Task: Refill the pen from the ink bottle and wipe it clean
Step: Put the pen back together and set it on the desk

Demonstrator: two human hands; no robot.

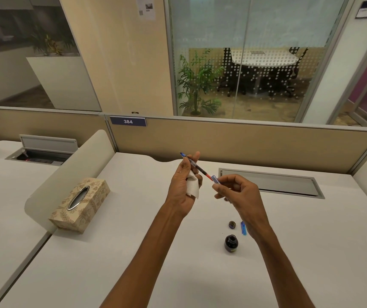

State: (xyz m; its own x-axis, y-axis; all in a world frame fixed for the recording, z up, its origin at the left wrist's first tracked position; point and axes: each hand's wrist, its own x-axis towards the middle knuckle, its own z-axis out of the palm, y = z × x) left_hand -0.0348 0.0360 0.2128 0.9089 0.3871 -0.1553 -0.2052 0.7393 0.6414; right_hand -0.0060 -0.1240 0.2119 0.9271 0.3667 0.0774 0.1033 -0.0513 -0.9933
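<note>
I hold a slim pen (198,168) above the desk; it slants from upper left to lower right, with a blue tip and a red section near its lower end. My left hand (183,187) grips its upper part and also keeps a folded white tissue (193,186) against the palm. My right hand (240,194) pinches the pen's lower blue end. Below my right hand an open dark ink bottle (231,243) stands on the white desk (133,252). Its cap (232,224) lies just behind it, next to a blue pen cap (243,228).
A patterned tissue box (80,204) lies at the left by a curved divider (67,174). A recessed cable hatch (271,182) sits at the back right of the desk. A tan partition (244,141) closes off the far edge.
</note>
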